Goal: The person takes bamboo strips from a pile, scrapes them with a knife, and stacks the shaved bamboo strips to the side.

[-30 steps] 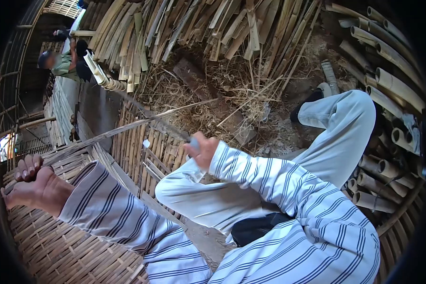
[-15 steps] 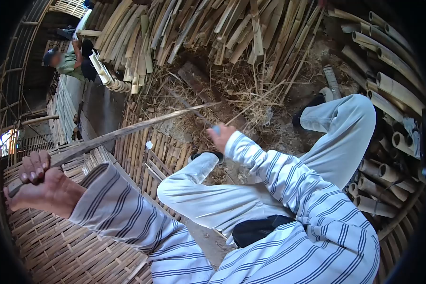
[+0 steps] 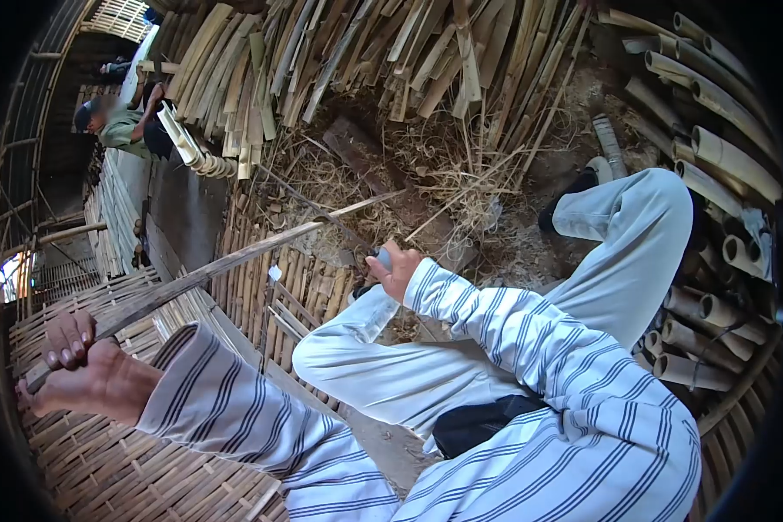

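Note:
At the lower left, my left hand [image 3: 87,365] is wrapped round the near end of a long wooden stick [image 3: 209,277]. The stick slants up to the right, and its far part has a paler face. My right hand [image 3: 395,271] grips a long, thin-bladed knife [image 3: 296,197] by its blue-grey handle, in front of my bent knee. The blade points up and left and crosses the stick near its pale far part; whether it touches the wood I cannot tell. Thin shavings [image 3: 383,222] lie on the ground beyond.
Split bamboo strips [image 3: 339,52] are heaped at the back. Cut bamboo tubes [image 3: 722,165] are stacked along the right. A woven bamboo mat [image 3: 148,461] lies at lower left, and bamboo slats [image 3: 309,283] cover ground beside my knee. Another person [image 3: 122,126] is at upper left.
My right hand has moved a little left and down, and the knife blade now lies across the stick farther left. My left hand and the stick's near end have shifted slightly.

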### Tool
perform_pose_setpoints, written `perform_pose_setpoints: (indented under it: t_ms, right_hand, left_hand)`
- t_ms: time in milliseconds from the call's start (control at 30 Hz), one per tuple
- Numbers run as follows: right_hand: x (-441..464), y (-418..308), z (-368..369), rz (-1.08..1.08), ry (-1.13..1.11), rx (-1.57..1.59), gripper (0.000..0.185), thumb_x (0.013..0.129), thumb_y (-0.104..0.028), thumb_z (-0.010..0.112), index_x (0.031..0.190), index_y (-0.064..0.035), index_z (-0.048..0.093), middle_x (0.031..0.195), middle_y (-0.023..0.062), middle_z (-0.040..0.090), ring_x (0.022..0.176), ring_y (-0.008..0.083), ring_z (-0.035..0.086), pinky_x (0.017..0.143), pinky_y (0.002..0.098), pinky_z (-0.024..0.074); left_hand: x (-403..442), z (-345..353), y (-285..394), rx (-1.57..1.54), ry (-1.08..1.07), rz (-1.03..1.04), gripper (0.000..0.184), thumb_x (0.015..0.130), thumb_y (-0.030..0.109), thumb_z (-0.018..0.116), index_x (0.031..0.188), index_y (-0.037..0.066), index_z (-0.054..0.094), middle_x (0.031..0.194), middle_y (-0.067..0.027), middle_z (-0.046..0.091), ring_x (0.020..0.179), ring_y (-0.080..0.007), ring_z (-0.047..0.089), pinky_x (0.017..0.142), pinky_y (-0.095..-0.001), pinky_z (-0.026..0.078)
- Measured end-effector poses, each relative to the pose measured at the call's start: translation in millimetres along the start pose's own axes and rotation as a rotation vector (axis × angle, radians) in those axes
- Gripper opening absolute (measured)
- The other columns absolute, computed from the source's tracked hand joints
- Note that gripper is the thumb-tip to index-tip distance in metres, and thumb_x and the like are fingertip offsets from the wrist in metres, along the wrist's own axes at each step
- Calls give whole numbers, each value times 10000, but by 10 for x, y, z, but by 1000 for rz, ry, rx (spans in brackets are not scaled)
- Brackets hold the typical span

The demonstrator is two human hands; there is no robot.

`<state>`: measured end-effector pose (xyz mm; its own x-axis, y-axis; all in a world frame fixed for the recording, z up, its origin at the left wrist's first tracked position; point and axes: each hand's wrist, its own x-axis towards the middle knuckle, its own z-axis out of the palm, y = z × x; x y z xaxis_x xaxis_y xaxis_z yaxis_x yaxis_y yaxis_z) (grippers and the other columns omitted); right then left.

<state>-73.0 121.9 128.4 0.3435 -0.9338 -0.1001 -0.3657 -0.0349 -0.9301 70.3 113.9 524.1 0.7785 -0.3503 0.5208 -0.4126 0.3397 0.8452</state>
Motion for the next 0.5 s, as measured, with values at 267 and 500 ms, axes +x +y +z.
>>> perform_pose_setpoints:
  t_ms: [267, 500]
  right_hand:
    - [-131, -432, -257, -51, -51, 4, 369, 887, -358, 512, 851, 5, 459, 480, 216, 498, 487, 430, 544, 426, 471, 435]
    - [-124, -792, -693, 5, -309, 86, 490, 908, -446, 420, 973, 36, 482, 650, 287, 567, 638, 455, 596, 548, 502, 492]
  left_hand:
    - [4, -107, 41, -48, -262, 20, 511, 906, 571, 224, 649, 131, 265, 606, -19, 318, 554, -128, 321, 517, -264, 312]
    - [284, -261, 117, -199, -511, -58, 468, 836, 401, 396, 993, -16, 542, 879, -149, 563, 840, -337, 562, 680, -420, 456]
